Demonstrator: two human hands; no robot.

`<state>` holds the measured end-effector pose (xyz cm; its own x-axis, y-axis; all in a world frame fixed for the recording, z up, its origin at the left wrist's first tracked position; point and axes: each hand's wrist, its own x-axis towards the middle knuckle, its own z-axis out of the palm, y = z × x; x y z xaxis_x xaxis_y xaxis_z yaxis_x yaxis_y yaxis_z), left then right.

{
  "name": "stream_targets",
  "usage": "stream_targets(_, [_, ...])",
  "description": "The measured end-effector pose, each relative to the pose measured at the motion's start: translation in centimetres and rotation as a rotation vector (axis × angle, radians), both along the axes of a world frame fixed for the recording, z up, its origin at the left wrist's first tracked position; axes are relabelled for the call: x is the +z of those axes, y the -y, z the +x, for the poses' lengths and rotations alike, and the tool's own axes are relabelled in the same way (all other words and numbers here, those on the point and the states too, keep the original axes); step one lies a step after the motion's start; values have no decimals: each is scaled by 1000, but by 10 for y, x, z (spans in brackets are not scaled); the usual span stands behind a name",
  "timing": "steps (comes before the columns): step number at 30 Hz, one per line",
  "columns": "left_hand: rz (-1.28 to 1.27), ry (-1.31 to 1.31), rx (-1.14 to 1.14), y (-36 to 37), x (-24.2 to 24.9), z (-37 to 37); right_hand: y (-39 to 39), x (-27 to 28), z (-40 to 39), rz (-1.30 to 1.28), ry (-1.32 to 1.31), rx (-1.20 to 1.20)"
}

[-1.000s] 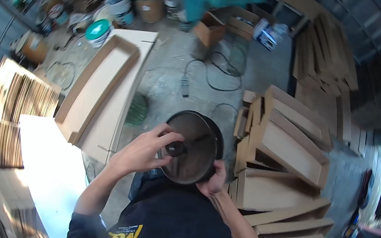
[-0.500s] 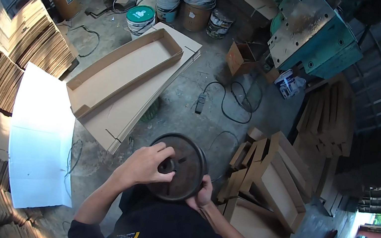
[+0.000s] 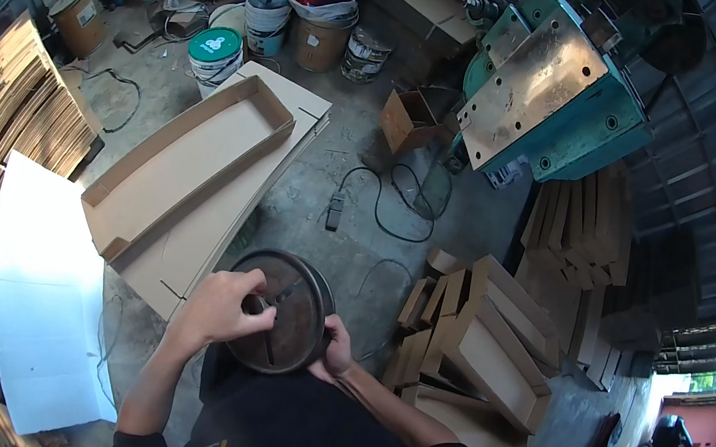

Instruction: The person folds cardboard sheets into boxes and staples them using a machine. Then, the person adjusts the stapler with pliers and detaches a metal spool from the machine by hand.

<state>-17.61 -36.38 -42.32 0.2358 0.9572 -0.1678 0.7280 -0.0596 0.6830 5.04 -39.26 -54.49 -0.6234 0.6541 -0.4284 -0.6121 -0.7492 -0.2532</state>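
A dark, round metal spool [image 3: 296,319] with slots in its face is held close against my black shirt. My left hand [image 3: 221,307] has its thumb and fingers curled round the hub at the spool's middle. On the far side, my right hand [image 3: 334,352] grips the spool's right edge; some of its fingers are hidden behind it. Left of the spool, a long shallow cardboard tray [image 3: 188,162] lies on a stack of flat cardboard sheets [image 3: 165,272].
A green machine [image 3: 559,96] stands at upper right. Folded cardboard trays [image 3: 502,352] are piled on the right. A black foot pedal [image 3: 335,212] with its cable lies on the floor. Tubs [image 3: 217,48] stand at the back, and a white sheet [image 3: 48,295] lies left.
My view has turned, so the surroundings sit further left and somewhat lower. Both hands still hold the spool, which looks tilted a little differently.
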Motion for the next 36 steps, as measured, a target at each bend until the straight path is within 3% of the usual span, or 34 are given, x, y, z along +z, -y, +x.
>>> stream_targets(2, [-69,33,112,-16,-1,0,-15,4,-4,-24,-30,8])
stream_targets(5, [-77,-49,99,-26,6,-9,-35,5,-13,-35,-55,-5])
stream_targets(8, [121,75,-89,-27,21,-29,-49,-1,-24,-12,-107,29])
stream_targets(12, [111,152,-123,-40,2,-65,-52,8,-57,-31,12,-18])
stream_targets(15, [57,-71,-98,-49,-7,-89,-46,-4,-84,-55,24,-11])
stream_targets(18, [32,-34,2,-48,-7,-114,-38,-5,-120,-58,4,-67])
stream_targets(25, [-198,-158,-124,-46,-2,-179,-19,-6,-182,-68,75,-138])
stream_targets(27, [50,26,-276,-42,-1,-192,-17,-8,-189,-75,18,-156])
stream_targets(28, [-51,126,-315,-42,-5,-199,-17,-7,-192,-73,20,-155])
stream_targets(31, [-8,233,-319,-46,-19,-209,-12,-9,-200,-116,-4,-177])
stream_targets(36, [-66,-19,-236,-57,-20,-201,-10,-11,-205,-105,42,-193])
